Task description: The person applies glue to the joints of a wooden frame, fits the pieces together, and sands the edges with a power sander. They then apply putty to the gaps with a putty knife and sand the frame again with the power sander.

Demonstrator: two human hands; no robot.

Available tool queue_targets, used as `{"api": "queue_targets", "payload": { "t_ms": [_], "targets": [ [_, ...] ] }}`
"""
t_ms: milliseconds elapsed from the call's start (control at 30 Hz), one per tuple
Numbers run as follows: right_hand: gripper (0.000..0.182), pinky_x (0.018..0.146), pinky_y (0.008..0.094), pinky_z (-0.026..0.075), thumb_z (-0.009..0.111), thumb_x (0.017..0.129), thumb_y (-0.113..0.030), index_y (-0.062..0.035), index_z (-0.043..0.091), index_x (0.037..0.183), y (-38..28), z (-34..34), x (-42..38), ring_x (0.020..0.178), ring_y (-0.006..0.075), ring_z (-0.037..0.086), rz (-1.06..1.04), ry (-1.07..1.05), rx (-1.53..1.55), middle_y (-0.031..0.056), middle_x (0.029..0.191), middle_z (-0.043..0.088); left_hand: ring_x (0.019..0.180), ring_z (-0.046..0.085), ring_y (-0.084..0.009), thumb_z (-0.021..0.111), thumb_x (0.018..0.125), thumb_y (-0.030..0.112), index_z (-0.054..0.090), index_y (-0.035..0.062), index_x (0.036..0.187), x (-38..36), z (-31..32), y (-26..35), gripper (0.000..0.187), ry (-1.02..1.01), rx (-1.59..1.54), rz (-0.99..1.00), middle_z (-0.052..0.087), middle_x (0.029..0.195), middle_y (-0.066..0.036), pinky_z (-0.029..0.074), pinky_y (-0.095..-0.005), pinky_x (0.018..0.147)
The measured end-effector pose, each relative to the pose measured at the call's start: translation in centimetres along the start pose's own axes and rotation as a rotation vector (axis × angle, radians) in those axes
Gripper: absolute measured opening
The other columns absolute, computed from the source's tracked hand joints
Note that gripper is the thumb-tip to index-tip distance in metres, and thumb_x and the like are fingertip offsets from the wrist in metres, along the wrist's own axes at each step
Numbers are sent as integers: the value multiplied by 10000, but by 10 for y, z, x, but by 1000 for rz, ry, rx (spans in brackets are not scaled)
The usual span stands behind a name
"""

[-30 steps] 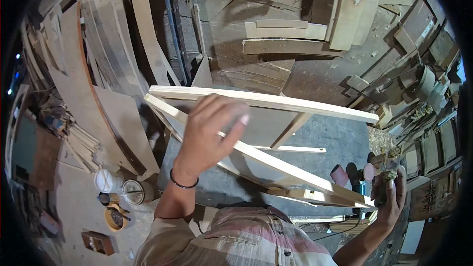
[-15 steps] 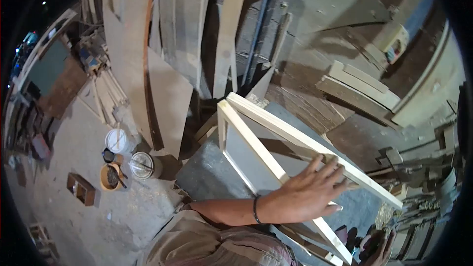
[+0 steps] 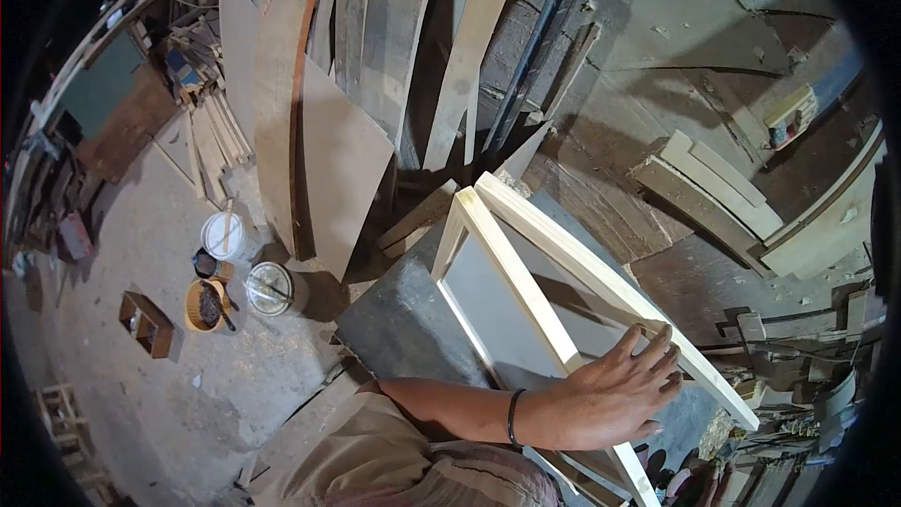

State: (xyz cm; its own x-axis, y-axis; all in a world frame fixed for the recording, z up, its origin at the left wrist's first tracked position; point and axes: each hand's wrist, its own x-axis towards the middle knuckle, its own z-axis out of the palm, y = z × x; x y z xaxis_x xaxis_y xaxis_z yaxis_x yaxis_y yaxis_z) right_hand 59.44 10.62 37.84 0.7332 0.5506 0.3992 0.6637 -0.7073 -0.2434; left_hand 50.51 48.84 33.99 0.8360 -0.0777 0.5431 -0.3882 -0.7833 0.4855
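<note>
My left hand (image 3: 601,401), with a black band at the wrist, lies across a pale wooden frame (image 3: 521,286). Its fingers are spread and slightly bent, with the fingertips against a second pale wooden piece (image 3: 582,263). The two wooden parts nearly meet at their far end and spread apart towards me. Between them a grey panel (image 3: 488,310) shows, and they rest on a dark grey surface (image 3: 394,329). At the bottom right edge, dim finger-like shapes may be my right hand (image 3: 721,484); its grip is unclear.
Long boards (image 3: 277,131) lean ahead. On the floor at left are a white bucket (image 3: 225,237), a second bucket (image 3: 272,289), an orange bowl (image 3: 204,306) and a small wooden box (image 3: 146,324). Scrap wood (image 3: 718,188) lies at right.
The view has shifted, so the wooden parts appear farther right. My left hand stays on them, its fingers slightly more bent. The hand at the lower right is less visible.
</note>
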Motion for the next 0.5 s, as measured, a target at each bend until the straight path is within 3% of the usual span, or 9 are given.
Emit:
{"api": "queue_targets", "payload": {
  "t_ms": [33,100,233,400,433,500],
  "targets": [
    [383,733,332,615,517,1021,-131,6,599,1369,4,1,-2,920,253,728,-3,-2,0,213,1353,609,1452,317,-469,463,1032,467,596,26,1357,0,0,0,564,-2,-3,6,518,1423,-264,236,-665,1159],
    [375,712,324,608,513,1025,-135,-14,609,1367,7,4,-5,896,245,728,233,2,198,209,1345,616,1446,325,-470,466,1031,465,595,23,1358,0,-2,0,564,-3,14,5,526,1413,-267,242,-662,1158],
    [381,681,318,600,501,1026,-123,-3,601,1373,-9,0,0,867,233,728,158,-30,57,202,1336,625,1438,339,-468,480,1027,459,601,13,1341,0,-1,0,559,22,22,4,540,1393,-275,259,-650,1157],
    [391,641,325,589,480,1027,-137,2,599,1373,8,6,-6,853,225,729,344,-22,312,199,1352,622,1444,327,-462,505,1016,453,612,-1,1304,1,-2,2,548,12,23,-8,530,1393,-263,267,-644,1156],
    [391,641,325,589,480,1027,-137,2,599,1373,4,6,-5,853,225,729,346,-22,310,199,1352,622,1449,318,-459,511,1014,451,614,-4,1295,2,-5,2,544,-6,26,-17,522,1398,-258,267,-645,1155],
    [398,659,332,590,441,1035,-137,-9,602,1375,-6,6,-1,893,245,733,129,-30,181,211,1374,607,1453,311,-456,517,1012,445,606,-5,1303,3,-9,2,544,-30,20,-19,513,1402,-255,273,-646,1153]
  ]
}}
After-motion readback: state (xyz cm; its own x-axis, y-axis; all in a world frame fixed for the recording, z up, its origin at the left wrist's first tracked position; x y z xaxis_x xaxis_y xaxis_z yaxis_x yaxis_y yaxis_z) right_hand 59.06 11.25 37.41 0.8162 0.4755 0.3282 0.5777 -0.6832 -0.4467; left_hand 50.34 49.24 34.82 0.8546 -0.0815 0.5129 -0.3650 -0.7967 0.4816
